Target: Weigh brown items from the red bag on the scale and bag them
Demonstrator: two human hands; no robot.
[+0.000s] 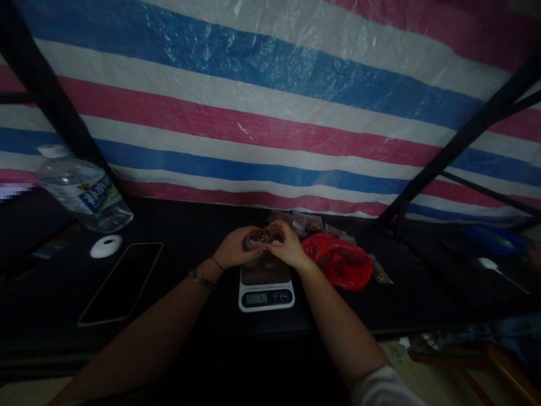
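Note:
My left hand (235, 248) and my right hand (291, 247) are closed around opposite sides of a small clear container (257, 241) with small brownish pieces in it. Dim light leaves it unclear whether it is a bag or a cup. Both hands are over the far part of a white digital kitchen scale (266, 300), and the dark weighing plate (266, 273) shows below them. The scale's display is lit, its digits too small to read. Just right of my right hand, a red plastic bag (338, 262) lies spread with its mouth facing up.
Several small clear packets (313, 223) lie behind the red bag, another packet (381, 272) at its right. To the left are a phone (122, 285), a white mouse-like object (106, 246) and a large plastic bottle (84, 189). Striped sheeting (253, 129) hangs behind the black table.

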